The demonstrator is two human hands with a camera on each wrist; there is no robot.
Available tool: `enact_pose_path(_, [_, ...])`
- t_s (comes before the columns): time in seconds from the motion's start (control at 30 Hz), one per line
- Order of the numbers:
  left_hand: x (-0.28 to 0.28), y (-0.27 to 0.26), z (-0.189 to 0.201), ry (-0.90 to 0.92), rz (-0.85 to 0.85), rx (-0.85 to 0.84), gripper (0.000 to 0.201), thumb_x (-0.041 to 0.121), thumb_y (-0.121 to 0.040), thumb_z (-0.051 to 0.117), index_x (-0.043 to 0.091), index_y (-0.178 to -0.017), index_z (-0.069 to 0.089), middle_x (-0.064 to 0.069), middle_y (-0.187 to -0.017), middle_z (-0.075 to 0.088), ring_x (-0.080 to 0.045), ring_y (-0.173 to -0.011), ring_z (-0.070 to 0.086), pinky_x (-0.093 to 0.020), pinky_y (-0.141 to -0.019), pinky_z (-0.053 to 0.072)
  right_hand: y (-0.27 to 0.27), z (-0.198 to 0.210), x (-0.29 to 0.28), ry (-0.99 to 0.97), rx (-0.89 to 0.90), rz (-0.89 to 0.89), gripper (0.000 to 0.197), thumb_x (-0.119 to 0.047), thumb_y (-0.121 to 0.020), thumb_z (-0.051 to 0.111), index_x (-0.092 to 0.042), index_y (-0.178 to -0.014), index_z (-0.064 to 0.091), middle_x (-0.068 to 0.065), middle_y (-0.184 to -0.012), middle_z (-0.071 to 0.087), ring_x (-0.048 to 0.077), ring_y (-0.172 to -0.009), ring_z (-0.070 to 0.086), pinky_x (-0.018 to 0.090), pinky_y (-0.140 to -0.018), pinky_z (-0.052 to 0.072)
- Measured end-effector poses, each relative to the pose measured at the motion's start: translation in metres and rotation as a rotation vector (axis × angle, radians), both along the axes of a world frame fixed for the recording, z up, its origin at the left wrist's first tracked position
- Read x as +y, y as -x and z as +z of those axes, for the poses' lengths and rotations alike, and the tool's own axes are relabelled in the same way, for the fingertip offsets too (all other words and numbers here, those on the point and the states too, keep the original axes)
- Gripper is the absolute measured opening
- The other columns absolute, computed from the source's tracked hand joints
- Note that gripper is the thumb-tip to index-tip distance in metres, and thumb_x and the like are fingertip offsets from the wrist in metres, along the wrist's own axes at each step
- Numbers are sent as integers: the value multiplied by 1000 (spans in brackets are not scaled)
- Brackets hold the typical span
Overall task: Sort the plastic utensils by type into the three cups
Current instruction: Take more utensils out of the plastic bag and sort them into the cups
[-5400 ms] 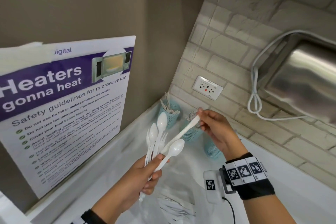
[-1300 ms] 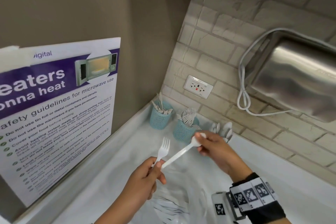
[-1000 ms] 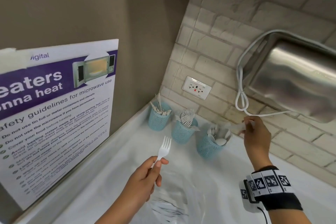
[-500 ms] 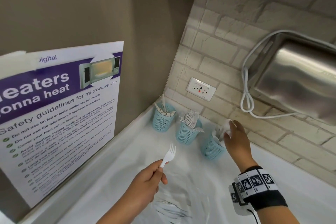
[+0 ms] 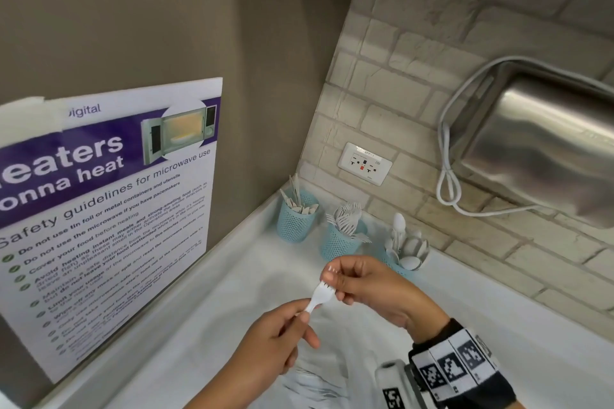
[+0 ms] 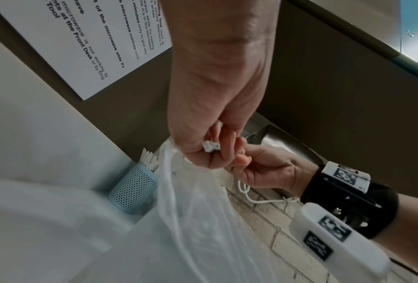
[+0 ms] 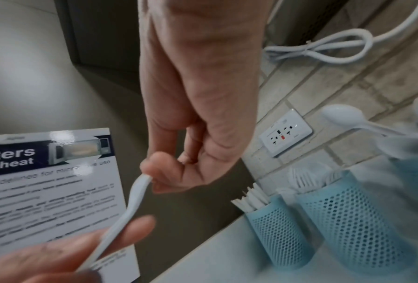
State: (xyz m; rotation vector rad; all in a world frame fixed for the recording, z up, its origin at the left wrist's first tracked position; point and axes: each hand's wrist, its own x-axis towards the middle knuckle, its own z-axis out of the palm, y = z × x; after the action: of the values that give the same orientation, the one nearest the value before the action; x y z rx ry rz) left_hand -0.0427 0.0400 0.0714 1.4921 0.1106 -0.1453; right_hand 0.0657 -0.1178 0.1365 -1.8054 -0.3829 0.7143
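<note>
Black wristband [image 5: 465, 375] with checkered marker tags

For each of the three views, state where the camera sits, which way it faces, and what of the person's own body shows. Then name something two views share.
Head: worn on the head, looking down at the counter corner; left hand and right hand hold a fork.
Left wrist: along the left hand toward the wall; the right hand shows too.
Right wrist: along the right hand toward the poster; left fingers show.
Shared: head and right wrist both show the outlet.
</note>
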Motion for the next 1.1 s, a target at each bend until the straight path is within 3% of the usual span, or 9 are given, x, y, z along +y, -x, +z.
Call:
enact_pose_path(0.2, [13,-1,-1,54,119,32,23,12,-97,48,24,-109,63,3,-69,69,-10,-40,41,-19,-40,30,-38,22,-28,-171,-67,-491,10,-8,-92,58,-5,-94,67,4,-65,62,6,-52,55,15,-53,50])
enact_pose_path(0.4, [15,1,1,-18,116,-5,22,11,-96,50,25,-100,66,5,-70,69,-9,-42,44,-18,-42,34,-74,28,-47,-90,-493,-856,10,-12,-95,56,-8,-92,66,8,-77,68,7,-56,65,12,-57,53])
enact_pose_path(0.5, [15,2,1,-33,103,-13,21,11,-95,50,23,-96,68,4,-72,69,-10,-45,45,-18,-44,35,-88,18,-44,123,-638,-842,12,-15,-95,55,-13,-90,66,1,-73,68,9,-59,67,23,-66,55])
enact_pose_path(0.57, [17,2,1,-34,104,-10,21,11,-95,50,23,-95,68,4,-72,69,-11,-45,45,-18,-45,35,-96,7,-39,200,-644,-790,14,-15,-95,54,-17,-87,66,0,-72,68,16,-68,69,38,-79,56])
enact_pose_path(0.67, [21,2,1,-44,110,-7,21,12,-96,50,24,-95,68,4,-73,69,-10,-47,45,-18,-46,36,-104,-8,-32,304,-623,-715,18,-14,-95,51,-21,-88,66,0,-78,70,20,-77,70,45,-86,54])
enact_pose_path(0.8, [23,3,0,-55,114,-14,21,13,-96,50,25,-95,68,5,-74,69,-10,-47,46,-18,-47,37,-107,-18,-28,362,-592,-637,28,-7,-94,44,-14,-109,67,5,-99,70,21,-95,65,32,-88,50])
enact_pose_path(0.93, [22,3,-2,-68,97,-30,22,13,-96,50,26,-95,68,6,-74,69,-10,-50,48,-15,-50,38,-103,-22,-25,446,-567,-566,32,-11,-94,44,-19,-117,66,-3,-107,63,9,-85,56,14,-68,37])
enact_pose_path(1.03, [22,2,-5,-144,97,-79,25,15,-93,55,35,-88,69,8,-78,69,-4,-60,52,-11,-58,40,-96,-28,-23,466,-570,-469,25,-10,-92,49,-21,-97,70,-4,-97,68,14,-91,60,24,-75,42])
enact_pose_path(1.1, [23,2,-10,-304,87,-166,24,21,-89,61,45,-88,66,11,-89,66,1,-79,54,-7,-69,39,-83,-30,-21,415,-596,-439,23,-7,-91,53,-21,-96,71,-5,-96,70,13,-92,62,25,-84,46])
